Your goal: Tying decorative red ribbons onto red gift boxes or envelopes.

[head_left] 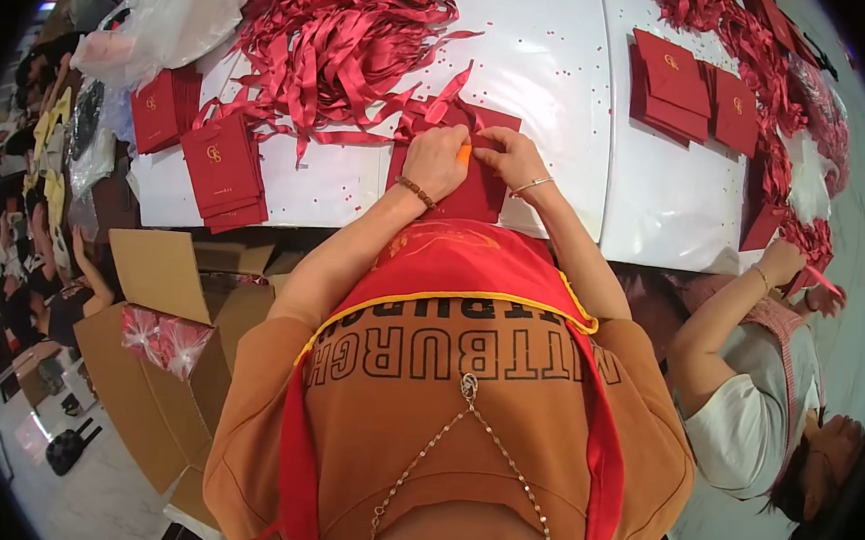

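A dark red paper bag (478,195) lies flat on the white table in front of me. A loop of shiny red ribbon (448,99) rises at its far edge. My left hand (436,166) is closed over the bag's left part, with a small orange item (464,156) showing at its thumb; that item's full shape is hidden. Close beside it, my right hand (516,164) pinches at the ribbon's end over the bag's upper middle. The fingertips of both hands nearly meet, and they partly cover the ribbon there.
A big heap of red ribbons (332,57) covers the table's far left. Stacked red bags (224,170) stand left of my hands, more bags (671,81) at right. An open cardboard box (149,381) sits below left. A co-worker's hand (782,261) is at the right.
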{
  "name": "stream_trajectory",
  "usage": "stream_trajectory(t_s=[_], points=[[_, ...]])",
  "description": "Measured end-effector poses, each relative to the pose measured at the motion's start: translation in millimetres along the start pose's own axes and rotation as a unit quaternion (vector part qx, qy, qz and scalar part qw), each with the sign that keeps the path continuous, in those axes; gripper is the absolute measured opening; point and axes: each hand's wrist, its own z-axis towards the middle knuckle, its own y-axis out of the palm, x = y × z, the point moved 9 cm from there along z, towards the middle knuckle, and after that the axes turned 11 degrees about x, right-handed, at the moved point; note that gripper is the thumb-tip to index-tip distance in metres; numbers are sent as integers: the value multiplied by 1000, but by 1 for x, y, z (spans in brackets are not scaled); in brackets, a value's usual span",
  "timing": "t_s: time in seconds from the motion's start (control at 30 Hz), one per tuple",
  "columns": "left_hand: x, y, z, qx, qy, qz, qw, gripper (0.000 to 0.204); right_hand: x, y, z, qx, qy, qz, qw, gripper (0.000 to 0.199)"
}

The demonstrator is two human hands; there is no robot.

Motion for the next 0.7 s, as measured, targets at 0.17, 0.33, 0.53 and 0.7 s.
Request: stream_trajectory(t_s=[0.17,0.33,0.53,0.7], points=[[-11,8,-1,-27,-51,-20,998,7,0,-1,0,-22,17,19,999,33],[-26,14,-8,-58,-204,-103,972,7,16,7,1,-93,74,121,985,31],[-19,18,-12,-39,-189,-59,980,8,25,11,3,-101,104,147,979,31],[-24,18,-21,-37,-235,-82,968,11,12,6,3,-124,69,83,986,32]])
